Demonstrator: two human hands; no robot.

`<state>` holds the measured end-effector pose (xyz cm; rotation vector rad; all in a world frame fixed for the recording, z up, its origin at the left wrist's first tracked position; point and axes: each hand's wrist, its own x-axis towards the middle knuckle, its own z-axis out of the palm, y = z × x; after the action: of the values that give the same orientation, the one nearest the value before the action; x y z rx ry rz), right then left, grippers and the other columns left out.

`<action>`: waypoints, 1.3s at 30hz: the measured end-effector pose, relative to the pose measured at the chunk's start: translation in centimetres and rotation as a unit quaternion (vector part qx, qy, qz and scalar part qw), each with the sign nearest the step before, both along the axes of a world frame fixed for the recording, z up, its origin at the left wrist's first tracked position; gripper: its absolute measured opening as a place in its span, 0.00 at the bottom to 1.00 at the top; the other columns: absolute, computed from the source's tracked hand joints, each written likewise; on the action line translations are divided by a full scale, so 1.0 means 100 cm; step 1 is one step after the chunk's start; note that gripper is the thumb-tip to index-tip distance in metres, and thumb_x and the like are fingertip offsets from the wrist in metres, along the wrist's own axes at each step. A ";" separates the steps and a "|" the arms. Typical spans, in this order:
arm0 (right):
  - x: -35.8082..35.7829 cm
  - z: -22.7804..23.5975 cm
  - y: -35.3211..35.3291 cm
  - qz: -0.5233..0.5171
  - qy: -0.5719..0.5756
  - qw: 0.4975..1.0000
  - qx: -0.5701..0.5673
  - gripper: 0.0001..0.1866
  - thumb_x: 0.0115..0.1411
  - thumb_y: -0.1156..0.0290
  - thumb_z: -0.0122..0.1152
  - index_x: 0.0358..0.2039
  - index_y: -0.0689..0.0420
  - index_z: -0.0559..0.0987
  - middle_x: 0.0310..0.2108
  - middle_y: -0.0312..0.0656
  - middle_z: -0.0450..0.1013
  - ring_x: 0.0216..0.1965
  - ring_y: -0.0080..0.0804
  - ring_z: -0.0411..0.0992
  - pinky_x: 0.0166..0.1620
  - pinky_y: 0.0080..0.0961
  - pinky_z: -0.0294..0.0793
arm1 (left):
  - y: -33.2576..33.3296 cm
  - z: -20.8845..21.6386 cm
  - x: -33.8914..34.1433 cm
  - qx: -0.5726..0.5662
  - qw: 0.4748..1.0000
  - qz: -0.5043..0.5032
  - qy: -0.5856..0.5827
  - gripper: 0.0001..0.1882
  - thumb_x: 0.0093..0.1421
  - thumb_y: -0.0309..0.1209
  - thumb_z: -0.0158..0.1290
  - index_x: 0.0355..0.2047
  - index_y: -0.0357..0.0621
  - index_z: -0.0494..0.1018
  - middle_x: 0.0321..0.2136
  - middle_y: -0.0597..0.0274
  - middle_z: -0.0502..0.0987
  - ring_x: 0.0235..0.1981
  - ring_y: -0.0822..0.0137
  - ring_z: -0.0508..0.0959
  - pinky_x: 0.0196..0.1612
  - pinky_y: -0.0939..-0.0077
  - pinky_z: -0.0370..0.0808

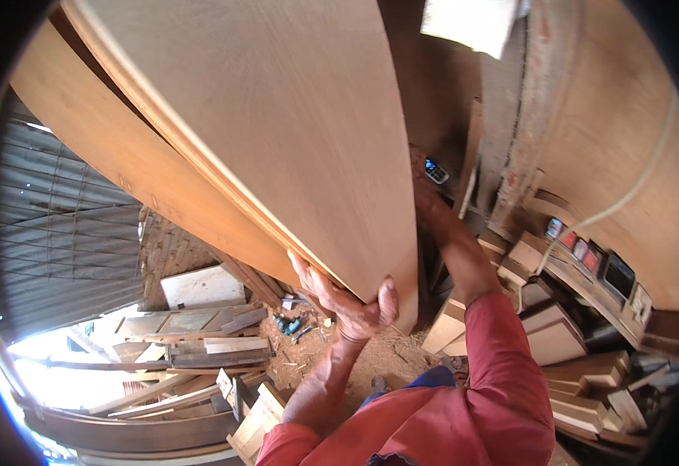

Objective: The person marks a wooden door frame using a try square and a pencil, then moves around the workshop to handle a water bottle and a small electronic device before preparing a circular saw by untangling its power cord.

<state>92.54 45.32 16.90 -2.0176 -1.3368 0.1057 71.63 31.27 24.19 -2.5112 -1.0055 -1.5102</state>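
A large pale wooden panel (pixel 277 132) stretches from the top of the view down to a corner close to me. My left hand (pixel 359 311) wraps around that lower corner, its thumb on one side and its fingers along the left edge. At the panel's right edge, farther off, is my right hand (pixel 418 161); the panel and shadow hide its fingers. Behind the panel's left edge lies an orange-toned wooden board (pixel 122 167), with a dark gap between the two at the upper left.
Wood offcuts (pixel 223 342) lie piled at lower left, beside a teal power tool (pixel 286 325) on the sawdust-strewn floor (pixel 366 361). At right, a narrow shelf (pixel 588 283) carries small boxes, near stacked wood blocks (pixel 549 334). A mobile phone (pixel 435 171) lies past my right arm.
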 end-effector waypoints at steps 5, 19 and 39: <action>0.006 0.055 -0.122 -0.051 0.030 0.990 0.131 0.18 0.59 0.61 0.58 0.40 0.65 0.73 0.33 0.57 0.75 0.33 0.60 0.76 0.37 0.48 0.76 | 0.009 0.016 0.017 0.052 0.997 -0.058 -0.004 0.51 0.58 0.45 0.56 0.67 0.28 0.39 0.66 0.29 0.42 0.69 0.34 0.44 0.66 0.40 0.45; -0.091 0.151 -0.372 -0.072 0.108 0.971 0.200 0.13 0.57 0.64 0.64 0.29 0.61 0.75 0.19 0.47 0.71 0.21 0.43 0.73 0.26 0.35 0.71 | -0.143 0.021 -0.039 -0.260 0.909 -0.215 0.245 0.63 0.38 0.50 0.73 0.64 0.29 0.48 0.62 0.35 0.59 0.64 0.40 0.60 0.63 0.50 0.59; -0.182 0.234 -0.406 0.329 -0.037 0.943 0.026 0.17 0.57 0.77 0.57 0.48 0.59 0.78 0.43 0.46 0.72 0.41 0.46 0.73 0.42 0.36 0.74 | -0.098 0.048 -0.165 -0.530 0.617 -0.569 0.120 0.47 0.35 0.28 0.72 0.58 0.38 0.66 0.47 0.62 0.77 0.48 0.70 0.74 0.55 0.72 0.70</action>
<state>74.35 4.75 40.35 -1.4668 -1.9910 0.2936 55.10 21.44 28.96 -4.5605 0.0288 -0.2664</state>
